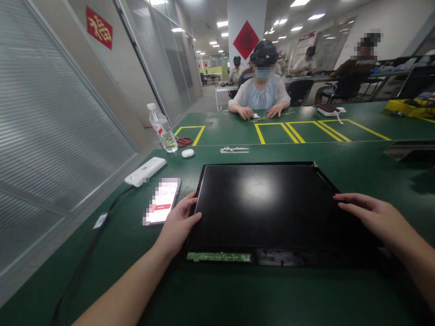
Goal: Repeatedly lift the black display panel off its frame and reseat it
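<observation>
A black LCD screen panel lies face up before me, glare on its middle. Along its near edge runs a narrow green circuit board, with a dark strip to the right of it. My left hand grips the panel's left edge, thumb at the top face and fingers at the side. At the right edge, my right hand holds the frame between thumb and fingers; the undersides of its fingers are partly hidden. Close to my left hand lies a phone with a lit screen.
On the green table at left are a white power bank with a black cable, a water bottle, red-handled scissors and a white earbud case. White scraps lie beyond the panel. A person sits opposite.
</observation>
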`<act>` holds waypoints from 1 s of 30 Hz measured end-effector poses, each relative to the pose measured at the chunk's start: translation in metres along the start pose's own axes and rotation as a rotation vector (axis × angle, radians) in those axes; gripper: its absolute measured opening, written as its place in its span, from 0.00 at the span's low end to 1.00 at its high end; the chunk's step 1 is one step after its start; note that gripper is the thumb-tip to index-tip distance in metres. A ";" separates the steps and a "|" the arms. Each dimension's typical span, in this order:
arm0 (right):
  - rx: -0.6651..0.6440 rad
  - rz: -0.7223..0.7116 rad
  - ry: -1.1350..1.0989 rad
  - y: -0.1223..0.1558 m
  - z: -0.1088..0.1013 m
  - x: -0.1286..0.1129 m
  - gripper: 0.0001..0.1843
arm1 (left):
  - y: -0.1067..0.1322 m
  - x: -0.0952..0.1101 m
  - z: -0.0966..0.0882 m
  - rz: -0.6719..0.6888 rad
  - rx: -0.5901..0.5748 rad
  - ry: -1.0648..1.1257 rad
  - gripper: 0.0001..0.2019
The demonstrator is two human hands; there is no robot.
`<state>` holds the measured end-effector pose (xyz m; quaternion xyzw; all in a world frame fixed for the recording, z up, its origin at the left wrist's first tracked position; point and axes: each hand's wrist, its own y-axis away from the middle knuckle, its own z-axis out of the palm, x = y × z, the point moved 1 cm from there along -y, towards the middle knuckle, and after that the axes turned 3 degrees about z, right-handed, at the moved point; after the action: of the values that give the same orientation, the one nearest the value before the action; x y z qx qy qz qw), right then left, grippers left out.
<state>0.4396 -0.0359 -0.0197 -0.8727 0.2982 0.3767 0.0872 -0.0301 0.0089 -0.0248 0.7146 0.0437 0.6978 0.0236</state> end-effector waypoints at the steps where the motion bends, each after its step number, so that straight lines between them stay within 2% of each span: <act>1: -0.002 0.014 0.001 0.000 -0.001 -0.001 0.27 | 0.000 -0.001 0.000 0.007 0.000 -0.012 0.20; 13: 0.021 0.116 -0.143 0.009 -0.005 -0.015 0.25 | -0.005 -0.008 -0.004 0.142 0.002 -0.270 0.17; 24: 0.021 0.030 -0.171 0.003 -0.004 -0.003 0.21 | -0.009 -0.014 -0.008 0.206 -0.022 -0.494 0.19; 30: 0.005 0.073 -0.168 0.006 -0.004 -0.009 0.21 | -0.007 -0.013 -0.008 0.233 -0.028 -0.574 0.20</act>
<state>0.4338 -0.0382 -0.0098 -0.8264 0.3223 0.4506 0.1003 -0.0382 0.0147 -0.0385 0.8823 -0.0567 0.4660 -0.0353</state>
